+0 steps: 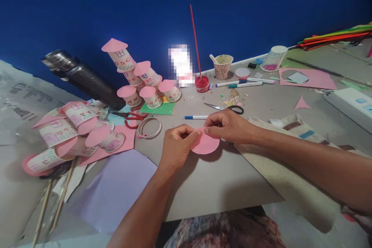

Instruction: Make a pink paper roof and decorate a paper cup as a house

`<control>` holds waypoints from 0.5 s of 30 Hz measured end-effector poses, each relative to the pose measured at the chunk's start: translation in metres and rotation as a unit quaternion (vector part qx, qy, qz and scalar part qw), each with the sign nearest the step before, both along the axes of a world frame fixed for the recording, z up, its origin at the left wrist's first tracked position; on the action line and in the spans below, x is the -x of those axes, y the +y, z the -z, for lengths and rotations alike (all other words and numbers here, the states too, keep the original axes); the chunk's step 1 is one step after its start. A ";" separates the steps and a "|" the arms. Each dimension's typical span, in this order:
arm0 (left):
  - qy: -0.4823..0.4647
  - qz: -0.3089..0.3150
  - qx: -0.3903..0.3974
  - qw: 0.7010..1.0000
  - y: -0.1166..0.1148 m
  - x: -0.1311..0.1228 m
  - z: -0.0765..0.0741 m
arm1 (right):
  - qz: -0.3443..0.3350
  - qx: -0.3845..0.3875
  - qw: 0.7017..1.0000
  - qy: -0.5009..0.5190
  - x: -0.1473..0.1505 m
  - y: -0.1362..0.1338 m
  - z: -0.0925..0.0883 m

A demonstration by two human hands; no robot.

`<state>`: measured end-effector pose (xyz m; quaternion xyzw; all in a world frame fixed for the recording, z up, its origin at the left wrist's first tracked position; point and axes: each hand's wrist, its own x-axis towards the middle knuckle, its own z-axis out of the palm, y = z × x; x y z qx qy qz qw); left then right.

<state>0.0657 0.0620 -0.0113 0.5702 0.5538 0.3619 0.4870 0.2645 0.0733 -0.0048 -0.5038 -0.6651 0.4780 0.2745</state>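
A round pink paper disc is held just above the table's front part. My left hand pinches its upper left edge between thumb and fingers. On its upper right edge, my right hand grips it the same way, fingers curled. The two thumbs are close together at the top of the disc. Right behind my hands lie a blue-capped marker and scissors with black handles, partly behind my right hand. A roll of tape rests to the left of my left hand.
Stacked paper cups with pink cone roofs stand at the back left; more roofed cups lie nearer. A dark flask leans there. Behind are a red jar with a stick and a patterned cup. Cloth lies right.
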 end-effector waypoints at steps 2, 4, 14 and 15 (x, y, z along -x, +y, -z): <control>0.002 0.000 -0.003 1.000 0.001 0.000 0.000 | 0.001 0.001 1.000 -0.001 0.000 0.000 -0.001; 0.001 0.004 -0.003 1.000 0.001 0.000 0.000 | 0.002 0.001 1.000 -0.001 0.000 0.000 -0.001; -0.010 0.016 0.014 1.000 0.000 0.000 -0.001 | 0.016 -0.015 1.000 -0.005 0.000 0.000 -0.002; -0.007 0.017 0.014 1.000 0.000 0.000 -0.001 | 0.015 -0.015 1.000 -0.003 0.000 0.000 -0.002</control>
